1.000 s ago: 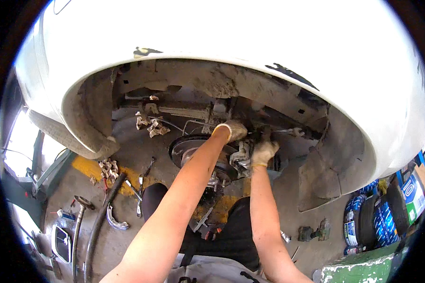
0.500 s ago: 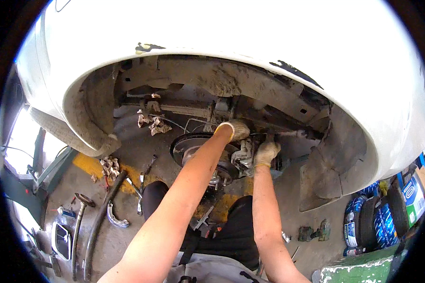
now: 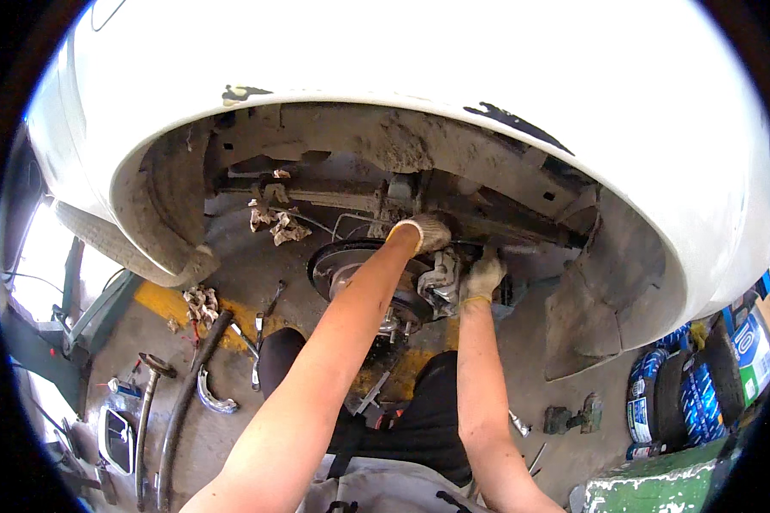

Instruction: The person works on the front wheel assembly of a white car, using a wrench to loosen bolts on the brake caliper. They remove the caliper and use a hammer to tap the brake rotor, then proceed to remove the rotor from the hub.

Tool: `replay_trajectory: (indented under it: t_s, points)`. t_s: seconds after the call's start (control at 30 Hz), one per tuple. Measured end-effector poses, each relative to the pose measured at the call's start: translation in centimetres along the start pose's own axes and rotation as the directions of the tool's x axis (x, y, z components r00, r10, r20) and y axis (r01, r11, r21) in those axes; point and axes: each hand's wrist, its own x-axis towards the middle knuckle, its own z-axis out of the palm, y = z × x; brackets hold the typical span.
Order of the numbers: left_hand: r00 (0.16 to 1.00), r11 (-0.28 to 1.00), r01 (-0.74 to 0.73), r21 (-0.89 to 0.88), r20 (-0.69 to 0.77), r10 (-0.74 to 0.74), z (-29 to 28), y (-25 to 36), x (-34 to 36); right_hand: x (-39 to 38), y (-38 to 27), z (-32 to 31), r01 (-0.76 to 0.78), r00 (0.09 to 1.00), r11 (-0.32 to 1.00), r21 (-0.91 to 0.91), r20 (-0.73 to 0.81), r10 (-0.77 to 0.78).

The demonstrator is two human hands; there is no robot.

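Observation:
Under the white wheel arch (image 3: pixel 383 68), my left hand (image 3: pixel 423 235), in a knitted glove, reaches to the top of the dark wheel hub disc (image 3: pixel 351 256), beside the metal brake caliper (image 3: pixel 439 282); its fingers are hidden. My right hand (image 3: pixel 482 278), also gloved, is curled closed just right of the caliper, on something I cannot make out. A blurred metal bar (image 3: pixel 522 250) shows to the right of that hand. Studs (image 3: pixel 393 325) stick out at the front of the hub, partly behind my left forearm.
Wrenches (image 3: pixel 250 346), a long bar (image 3: pixel 180 410), a curved brake shoe (image 3: pixel 214 393) and crumpled scraps (image 3: pixel 201 303) lie on the floor at left, near a green lift arm (image 3: pixel 94 321). At right are a power tool (image 3: pixel 577 417), wrapped tires (image 3: pixel 697 393) and a green box (image 3: pixel 650 479).
The bar right of my right hand, wrench-like and sharper a second ago, is now lower and blurred. My left hand has barely moved, and my right hand stays beside the caliper.

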Motion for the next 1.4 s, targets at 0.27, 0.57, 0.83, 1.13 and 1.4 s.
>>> replay_trajectory:
  t_s: [0.27, 0.57, 0.83, 1.13, 1.4]
  points:
    - [0.998, 0.999, -0.042, 0.027, 0.050, 0.041, 0.4, -0.9, -0.3, -1.6, -0.5, 2.9, 0.526, 0.838, 0.083, -0.847, 0.499, -0.220]
    - [0.991, 0.987, 0.117, -0.108, 0.077, -0.109, -2.1, 1.5, -0.7, 0.4, -0.6, -1.0, -0.042, 0.996, 0.999, 0.029, 0.085, 0.040]
    - [0.989, 0.995, 0.096, -0.013, 0.114, -0.094, 0.5, -0.4, 0.5, -3.2, -1.2, 5.6, 0.664, 0.700, 0.052, -0.746, 0.595, -0.394]
    - [0.988, 0.998, 0.060, 0.034, 0.144, -0.064, -2.0, 1.4, -0.6, -0.3, -0.7, -0.7, -0.080, 0.997, 0.984, 0.159, 0.037, 0.075]
    - [0.979, 0.992, 0.097, 0.081, 0.172, -0.110, -1.1, 0.7, 0.2, -1.9, -0.9, 3.6, 0.627, 0.698, -0.199, -0.753, 0.657, -0.285]
